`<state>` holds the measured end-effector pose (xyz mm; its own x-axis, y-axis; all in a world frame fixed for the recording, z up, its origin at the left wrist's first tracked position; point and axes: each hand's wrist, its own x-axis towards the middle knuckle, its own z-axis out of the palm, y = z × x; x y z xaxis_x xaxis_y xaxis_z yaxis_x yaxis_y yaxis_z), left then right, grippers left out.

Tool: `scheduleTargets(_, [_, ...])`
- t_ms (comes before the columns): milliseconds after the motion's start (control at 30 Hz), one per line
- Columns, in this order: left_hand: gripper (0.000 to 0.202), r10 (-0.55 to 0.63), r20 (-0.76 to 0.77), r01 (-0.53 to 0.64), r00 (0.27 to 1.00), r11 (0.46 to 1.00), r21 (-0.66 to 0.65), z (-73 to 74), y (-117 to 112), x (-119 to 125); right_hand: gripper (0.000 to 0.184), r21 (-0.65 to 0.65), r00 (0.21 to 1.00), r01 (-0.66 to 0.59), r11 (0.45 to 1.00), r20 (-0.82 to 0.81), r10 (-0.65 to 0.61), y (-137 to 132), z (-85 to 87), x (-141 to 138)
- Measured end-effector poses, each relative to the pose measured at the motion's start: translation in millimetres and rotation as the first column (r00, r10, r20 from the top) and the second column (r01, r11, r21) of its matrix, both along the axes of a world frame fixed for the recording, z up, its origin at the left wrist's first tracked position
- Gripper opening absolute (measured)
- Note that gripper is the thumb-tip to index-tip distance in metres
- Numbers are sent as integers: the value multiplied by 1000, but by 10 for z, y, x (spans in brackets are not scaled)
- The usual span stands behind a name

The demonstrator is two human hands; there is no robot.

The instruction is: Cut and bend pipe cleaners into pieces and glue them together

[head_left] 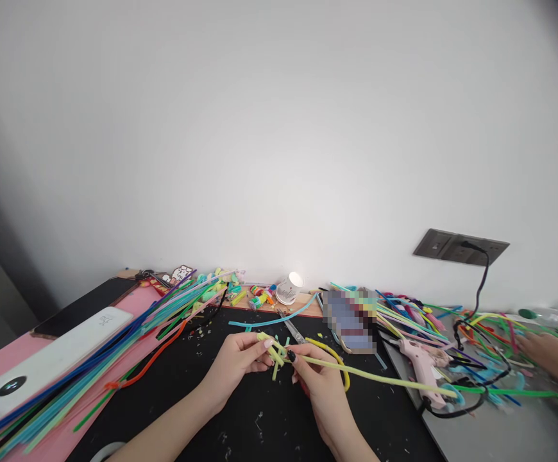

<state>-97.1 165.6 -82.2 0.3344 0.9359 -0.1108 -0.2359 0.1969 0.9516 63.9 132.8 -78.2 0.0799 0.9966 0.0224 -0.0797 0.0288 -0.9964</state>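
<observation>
Above the black mat, my left hand (241,359) pinches the folded end of a pale yellow-green pipe cleaner (380,376). My right hand (320,375) grips the same pipe cleaner close by, thumb and forefinger closed on it, and its long straight length runs out to the right. Short loops cross between the two hands; how they are joined is hard to make out. Just behind the fingers lie scissors (294,332), partly hidden. A curved yellow pipe cleaner (333,353) rests beside my right hand, and a light blue pipe cleaner (274,320) lies farther back.
A bundle of coloured pipe cleaners (129,346) and a white box (52,359) lie left. A paper cup (289,289) stands near the wall. At right are a blurred phone (351,324), a pink glue gun (423,369) with a black cord, and another person's hand (543,353).
</observation>
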Motion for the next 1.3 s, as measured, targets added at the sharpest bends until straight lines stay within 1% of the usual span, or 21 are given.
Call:
scheduleTargets(133, [27,-2,-7,2,1000,1000,9,0,1,4,12,15,999,-45,999,31,45,4,-5,-4])
scheduleTargets(300, [27,-5,-49,5,999,1000,15,38,-12,-1,12,28,996,-83,996,37,82,3,-13,-10])
scheduleTargets(467, [28,25,-95,-22,995,999,34,66,-22,-9,18,-6,999,-19,1000,-48,18,-6,-10,-22])
scheduleTargets(667, [28,33,-95,-28,995,998,47,57,-11,-7,23,-75,996,-53,996,-73,48,-7,-1,-39])
scheduleTargets(833, [28,26,-94,-21,995,999,47,55,-24,5,25,-151,996,-23,988,-85,10,-24,15,-65])
scheduleTargets(967, [28,18,-85,-14,996,999,40,49,-39,16,28,-174,995,-17,985,-102,-1,-31,3,-79])
scheduleTargets(1133, [29,-9,-18,10,1000,999,42,40,-36,31,24,-115,993,12,993,-112,-25,-18,-8,-83])
scheduleTargets(1300, [25,-125,26,123,992,990,71,38,-55,67,23,-93,993,12,996,-117,-23,-10,-6,-105])
